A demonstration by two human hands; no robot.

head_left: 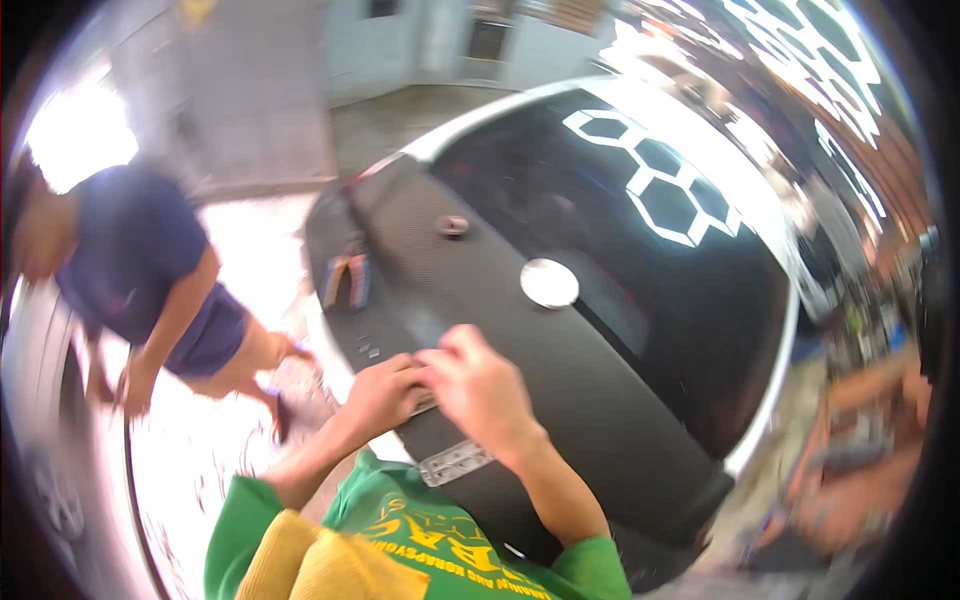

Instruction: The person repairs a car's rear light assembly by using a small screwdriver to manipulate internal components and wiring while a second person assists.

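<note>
My left hand (383, 396) and my right hand (480, 388) meet over the near side of a dark grey covering on a car. Both have their fingers drawn together in a pinch, and whatever they hold is mostly hidden by the fingers. A pale strip (425, 403) shows just beneath them. Close by, at the near edge, lies a light perforated plate (455, 463). A few tiny pale pieces (368, 350) rest to the left of my hands. Farther left is a pair of pliers (347, 277) with orange and dark handles.
A brown ring-shaped roll (452, 227) and a white round disc (549, 284) sit on the dark covering (600, 420). Beyond is the car's dark glass (620, 230) with hexagonal light reflections. A person in dark blue (140, 255) stands at left beside another vehicle. Blurred clutter (850, 450) is at right.
</note>
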